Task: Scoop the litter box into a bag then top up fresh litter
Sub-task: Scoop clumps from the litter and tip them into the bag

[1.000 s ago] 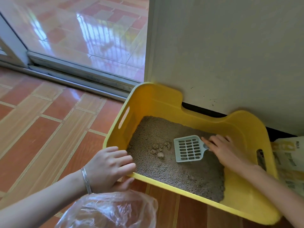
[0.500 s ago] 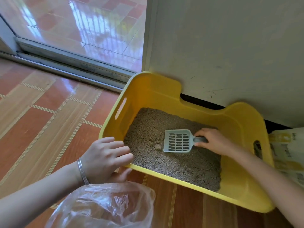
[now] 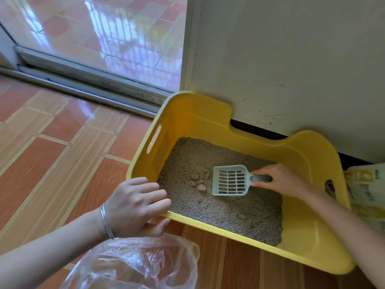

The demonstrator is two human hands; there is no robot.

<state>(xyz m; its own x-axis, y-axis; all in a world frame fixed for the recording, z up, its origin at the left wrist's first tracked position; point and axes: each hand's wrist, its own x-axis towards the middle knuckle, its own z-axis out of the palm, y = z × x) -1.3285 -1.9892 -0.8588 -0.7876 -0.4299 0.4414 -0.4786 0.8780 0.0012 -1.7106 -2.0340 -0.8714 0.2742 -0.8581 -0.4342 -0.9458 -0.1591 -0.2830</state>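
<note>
The left hand (image 3: 135, 205) curls over the yellow litter box (image 3: 200, 119) at its near-left rim, likely steadying it. The right hand (image 3: 279, 180) grips the scoop (image 3: 230, 180) by its handle, blade flat just right of the clumps (image 3: 199, 180). The plastic bag (image 3: 135, 263) lies near.

One litter box (image 3: 208, 113), one scoop (image 3: 230, 181), one bag (image 3: 135, 265), perhaps five clumps (image 3: 201, 180).

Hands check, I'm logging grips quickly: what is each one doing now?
Left hand: grips the litter box rim.
Right hand: holds the scoop by its handle.
</note>
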